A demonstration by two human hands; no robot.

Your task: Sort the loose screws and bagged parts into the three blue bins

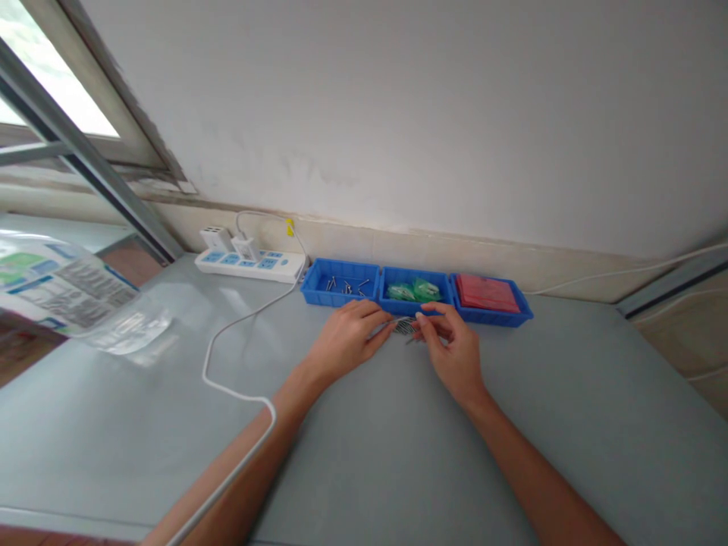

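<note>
- Working close together over a grey table (364, 462), the left hand (353, 332) and right hand (455, 355) meet just in front of three blue bins.
- Small pile of thin metal pieces (404, 327) lies on the tabletop between the fingertips, before the middle bin (418, 275).
- Left: thumb and forefinger nearly together, at the pile's left edge; whether they grip a piece, cannot tell.
- Right: thumb and forefinger bent toward each other, narrow gap at most, at the pile's right edge; hold too small to make out.
- Left bin (341, 270): loose metal screws or nails (347, 288).
- Middle bin: green packets (425, 289).
- Right bin (494, 317): red packets (487, 293), stacked flat.
- White cable (233, 391) from the power strip (284, 267) crosses over the left forearm.
- Clear labelled bottle (73, 296), far left.
</note>
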